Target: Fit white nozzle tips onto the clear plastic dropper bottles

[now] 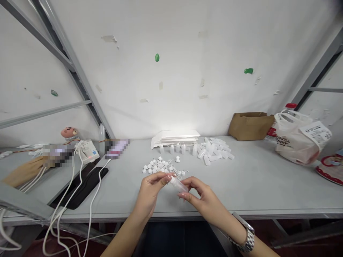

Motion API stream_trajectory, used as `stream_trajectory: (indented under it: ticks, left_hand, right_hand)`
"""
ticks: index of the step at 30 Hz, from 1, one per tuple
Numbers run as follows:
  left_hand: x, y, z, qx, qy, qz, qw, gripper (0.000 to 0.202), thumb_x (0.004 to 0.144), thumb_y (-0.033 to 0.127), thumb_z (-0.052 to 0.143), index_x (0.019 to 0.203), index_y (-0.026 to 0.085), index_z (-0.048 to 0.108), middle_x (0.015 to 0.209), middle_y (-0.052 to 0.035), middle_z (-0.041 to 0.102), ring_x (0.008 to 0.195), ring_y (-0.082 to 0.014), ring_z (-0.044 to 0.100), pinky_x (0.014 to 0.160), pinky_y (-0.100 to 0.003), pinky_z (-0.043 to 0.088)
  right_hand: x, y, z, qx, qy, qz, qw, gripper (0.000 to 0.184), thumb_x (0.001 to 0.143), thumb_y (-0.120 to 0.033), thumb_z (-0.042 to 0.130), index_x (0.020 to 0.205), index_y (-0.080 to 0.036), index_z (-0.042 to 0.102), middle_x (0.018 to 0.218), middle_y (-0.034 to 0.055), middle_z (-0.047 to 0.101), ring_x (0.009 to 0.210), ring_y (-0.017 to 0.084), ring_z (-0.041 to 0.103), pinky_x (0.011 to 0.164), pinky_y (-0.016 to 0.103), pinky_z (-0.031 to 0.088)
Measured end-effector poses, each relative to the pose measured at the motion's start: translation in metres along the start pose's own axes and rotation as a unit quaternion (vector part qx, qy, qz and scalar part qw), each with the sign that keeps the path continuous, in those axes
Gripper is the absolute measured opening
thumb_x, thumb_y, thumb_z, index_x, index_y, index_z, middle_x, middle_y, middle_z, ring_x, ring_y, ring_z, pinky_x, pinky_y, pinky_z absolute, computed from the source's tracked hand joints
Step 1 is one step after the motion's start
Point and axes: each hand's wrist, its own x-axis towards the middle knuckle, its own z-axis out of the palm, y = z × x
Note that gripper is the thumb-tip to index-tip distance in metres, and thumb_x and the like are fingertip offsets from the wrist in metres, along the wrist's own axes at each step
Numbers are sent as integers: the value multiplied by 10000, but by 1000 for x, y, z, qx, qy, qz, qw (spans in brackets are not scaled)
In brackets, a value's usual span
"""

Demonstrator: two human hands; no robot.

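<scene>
Between my two hands, a small translucent plastic bottle [180, 185] is held tilted above the front of the grey table. My left hand [153, 187] pinches the white cap [172, 179] at its upper left end. The bottle's lower right end sits between the thumb and fingers of my right hand [198, 193]. Just beyond my hands lies a pile of loose white caps [160, 165]. Several capped bottles [177, 148] stand upright in a row behind the pile. To their right, a heap of uncapped bottles [214, 150] lies mostly on its side.
White padded envelopes [174, 137] are stacked against the wall. A brown cardboard box [250, 126] and a white plastic bag [296, 142] stand at the right. On the left are a black power bank [85, 187], a phone [117, 148], a power strip [88, 151] and trailing white cables [92, 203].
</scene>
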Motion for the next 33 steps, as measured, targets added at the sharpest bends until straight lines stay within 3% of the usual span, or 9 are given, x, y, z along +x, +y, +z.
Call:
stream_trajectory:
  ticks: [6,12,15,17,19,25,28,31,33]
  left_hand:
    - [-2,-1,4,-9,-6,-8,1000,175,694,349,715,774,194,734,876,-47,730,923,-200,618,876,-317,433]
    - [-3,0,4,-7,-11,11,1000,143,643,297,757,727,187,722,840,-47,728,880,-205,627,792,-300,464]
    - [-3,0,4,-52,-41,-1,998,153,647,304,757,734,186,713,818,-51,730,877,-209,640,795,-308,467]
    - [-3,-1,4,-70,-51,-1,996,146,658,297,751,739,184,706,810,-54,731,888,-214,644,814,-320,466]
    - [-3,-1,5,-71,-46,7,996,126,677,281,736,750,184,702,815,-54,732,889,-211,646,825,-326,466]
    - [-1,-4,5,-52,13,16,998,136,652,248,745,756,169,707,840,-65,739,897,-220,650,855,-342,460]
    - [-2,-3,5,-53,19,11,998,154,626,259,761,734,164,706,819,-68,739,901,-235,649,844,-353,466]
    - [-3,0,5,-66,7,14,998,156,619,278,771,710,171,702,787,-54,733,880,-221,649,838,-343,468]
    - [-4,1,6,-76,-6,13,997,162,617,290,776,705,177,701,776,-45,730,850,-203,650,826,-328,471]
  right_hand:
    - [1,1,5,14,20,27,999,197,792,-363,623,879,-190,588,714,-14,560,727,152,554,739,293,437]
    - [1,-4,6,105,3,45,993,210,772,-381,645,816,-177,623,660,-15,582,660,132,537,684,276,425]
    - [2,-4,5,260,-67,95,959,290,775,-429,628,791,-140,646,601,-8,560,556,106,494,589,258,402]
    - [4,-4,4,348,-106,128,923,335,798,-446,595,795,-118,663,573,-10,542,502,84,458,592,261,400]
    - [5,-4,5,384,-116,147,904,360,814,-451,571,810,-104,669,580,-2,549,502,81,464,618,267,407]
    - [7,-1,11,265,10,115,957,381,670,-460,714,892,-168,612,657,-7,609,613,134,568,681,303,451]
    - [6,0,13,197,45,93,975,362,640,-443,740,842,-179,596,631,-22,595,624,143,576,683,304,457]
    - [4,-2,12,180,35,83,980,325,702,-476,677,766,-167,599,643,-5,603,611,134,567,668,292,459]
    - [4,-4,10,204,-6,87,975,349,748,-503,619,722,-156,594,643,7,608,573,120,552,641,283,459]
